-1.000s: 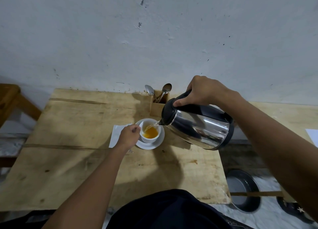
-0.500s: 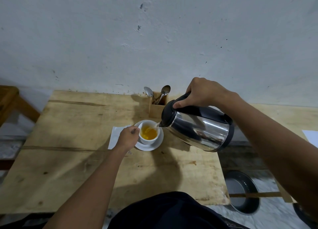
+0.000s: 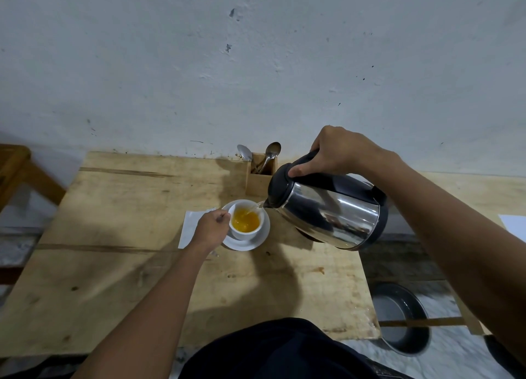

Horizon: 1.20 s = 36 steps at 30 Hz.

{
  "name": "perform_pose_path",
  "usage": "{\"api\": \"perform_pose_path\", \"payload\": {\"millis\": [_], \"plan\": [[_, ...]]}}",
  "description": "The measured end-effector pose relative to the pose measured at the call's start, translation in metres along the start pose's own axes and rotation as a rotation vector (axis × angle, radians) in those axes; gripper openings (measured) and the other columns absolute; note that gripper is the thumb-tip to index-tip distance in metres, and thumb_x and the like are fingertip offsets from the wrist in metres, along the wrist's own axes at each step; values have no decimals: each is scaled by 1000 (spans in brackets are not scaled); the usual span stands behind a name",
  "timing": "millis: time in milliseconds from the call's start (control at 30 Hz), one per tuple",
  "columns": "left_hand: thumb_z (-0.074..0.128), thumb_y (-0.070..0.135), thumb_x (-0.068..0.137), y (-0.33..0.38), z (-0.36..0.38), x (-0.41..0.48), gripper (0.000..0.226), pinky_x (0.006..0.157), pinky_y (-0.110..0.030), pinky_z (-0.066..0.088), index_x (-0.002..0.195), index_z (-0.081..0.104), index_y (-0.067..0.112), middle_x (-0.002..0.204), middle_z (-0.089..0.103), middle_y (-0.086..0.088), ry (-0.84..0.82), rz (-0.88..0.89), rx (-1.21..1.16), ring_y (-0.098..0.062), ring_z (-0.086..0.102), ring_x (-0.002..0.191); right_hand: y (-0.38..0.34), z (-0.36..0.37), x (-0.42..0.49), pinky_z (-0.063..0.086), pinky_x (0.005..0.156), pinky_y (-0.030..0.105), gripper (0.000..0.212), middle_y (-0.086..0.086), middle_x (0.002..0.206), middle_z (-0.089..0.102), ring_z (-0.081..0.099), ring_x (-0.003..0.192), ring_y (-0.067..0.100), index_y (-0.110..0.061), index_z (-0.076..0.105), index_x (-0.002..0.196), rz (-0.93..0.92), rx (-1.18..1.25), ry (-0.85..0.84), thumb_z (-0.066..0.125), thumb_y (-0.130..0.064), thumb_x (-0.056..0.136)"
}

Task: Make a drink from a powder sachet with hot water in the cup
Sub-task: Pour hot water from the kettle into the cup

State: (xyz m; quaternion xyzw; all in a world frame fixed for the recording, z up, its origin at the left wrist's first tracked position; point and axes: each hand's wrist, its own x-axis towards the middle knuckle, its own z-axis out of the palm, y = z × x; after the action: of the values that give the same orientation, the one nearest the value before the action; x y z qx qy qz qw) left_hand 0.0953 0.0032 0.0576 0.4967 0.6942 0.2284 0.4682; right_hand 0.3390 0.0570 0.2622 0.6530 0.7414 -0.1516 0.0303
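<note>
A white cup (image 3: 245,233) stands on a white saucer (image 3: 257,240) in the middle of the wooden table (image 3: 113,279). Orange liquid fills much of the cup. My left hand (image 3: 212,229) grips the cup's left side at the handle. My right hand (image 3: 338,151) holds the black handle of a steel kettle (image 3: 330,216), tilted left with its spout over the cup. A thin stream of water runs from the spout into the cup. The sachet is not visible.
A white paper napkin (image 3: 190,226) lies left of the saucer, partly under my hand. A wooden holder (image 3: 259,179) with two spoons stands behind the cup by the wall. A dark bowl (image 3: 398,319) sits on the floor at right. A wooden chair (image 3: 17,173) stands at far left.
The liquid level in the cup has risen a little as the pouring goes on. Both hands and the kettle have stayed almost in place.
</note>
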Motion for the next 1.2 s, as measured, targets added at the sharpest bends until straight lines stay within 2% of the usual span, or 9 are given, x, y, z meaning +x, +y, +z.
{"api": "perform_pose_path", "payload": {"millis": [133,267,333,733,833,967,1100,1200], "plan": [[45,26,99,-2,0,1,30,75,-35,48,116,65,12,110,67,-12,2,10,-17,-31,65,94,-1,0,0,43,57,31,72,5,68,71,68,72,23,-10,74,73,-2,-12,-7,70,-80,57],[44,26,99,-2,0,-1,32,69,-31,43,122,62,13,104,63,-5,-3,9,-13,-26,63,93,-1,0,-1,45,57,31,74,5,68,71,68,72,23,-10,74,73,-1,-8,0,70,-81,56],[44,26,99,-1,0,0,32,68,-31,42,121,62,12,103,65,-8,-3,16,-14,-25,61,90,0,0,-2,43,56,30,72,5,68,71,67,71,23,-10,74,72,1,-4,1,70,-81,57],[45,24,99,-1,0,0,31,73,-30,44,118,64,11,108,69,-13,5,27,-8,-24,61,87,-1,-6,-5,39,54,28,65,3,65,68,61,63,18,-12,73,69,9,26,8,73,-76,60],[44,24,99,0,0,-1,29,72,-31,45,116,64,12,102,67,-10,8,26,-8,-24,61,86,2,-7,-5,40,55,29,65,4,65,68,62,65,19,-12,73,69,10,43,10,73,-76,60],[45,24,99,0,-1,-1,30,72,-31,45,115,65,10,100,67,-10,5,23,-10,-25,61,83,10,-9,-3,41,56,31,64,5,66,69,64,68,22,-13,74,69,10,98,23,73,-76,58],[45,24,99,1,0,-2,30,73,-31,45,117,64,10,100,64,-6,5,13,-22,-25,61,84,23,-11,-4,37,55,33,65,5,57,57,50,57,18,-7,73,66,5,224,19,75,-72,59],[44,23,99,1,2,-2,30,74,-31,46,117,64,10,104,66,-9,21,13,-23,-25,61,83,40,-9,-6,36,57,31,67,9,57,51,46,54,18,-1,73,70,9,349,58,80,-67,60]]}}
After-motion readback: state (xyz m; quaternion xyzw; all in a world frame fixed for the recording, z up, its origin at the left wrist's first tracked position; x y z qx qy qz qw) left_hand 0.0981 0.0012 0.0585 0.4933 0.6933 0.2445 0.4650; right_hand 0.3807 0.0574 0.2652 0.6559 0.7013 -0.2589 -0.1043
